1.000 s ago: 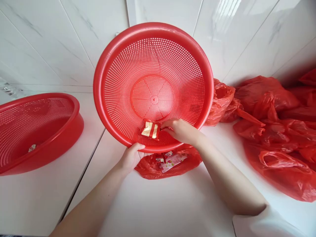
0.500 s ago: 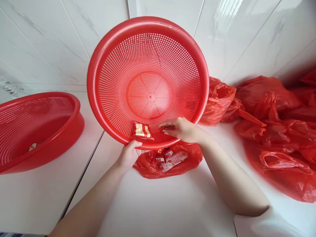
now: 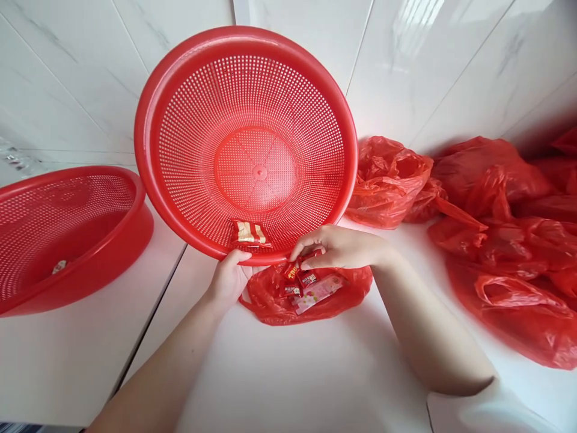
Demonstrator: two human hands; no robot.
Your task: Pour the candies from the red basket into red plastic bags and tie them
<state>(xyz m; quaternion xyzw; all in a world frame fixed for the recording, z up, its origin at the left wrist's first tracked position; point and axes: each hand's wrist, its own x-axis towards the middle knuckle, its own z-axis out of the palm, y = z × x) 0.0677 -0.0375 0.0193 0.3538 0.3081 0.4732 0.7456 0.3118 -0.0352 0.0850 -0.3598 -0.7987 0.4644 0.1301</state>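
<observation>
My left hand (image 3: 229, 279) grips the near rim of a large red plastic basket (image 3: 246, 39) with mesh walls, its thumb over the edge. The basket is tilted with its mouth facing me, and a red-and-cream striped snack packet (image 3: 250, 233) lies low on its inner wall. Just outside the rim, my right hand (image 3: 345, 246) pinches a small red packet (image 3: 317, 254), partly covered by the fingers. Below it is an open red plastic bag (image 3: 270, 313), holding small red packets (image 3: 291, 290) and a pink flowered packet (image 3: 320, 293).
On the left stands a second red mesh basket (image 3: 144, 231) with a small whitish packet (image 3: 59, 266) inside. Filled red plastic bags (image 3: 509, 252) crowd the right side. A gap (image 3: 148, 316) runs between the white tabletops, and a tiled wall (image 3: 406, 78) rises behind.
My right hand has come out of the basket to just above the open bag, with a small red packet in its fingers. The basket has shifted slightly left, still in my left hand.
</observation>
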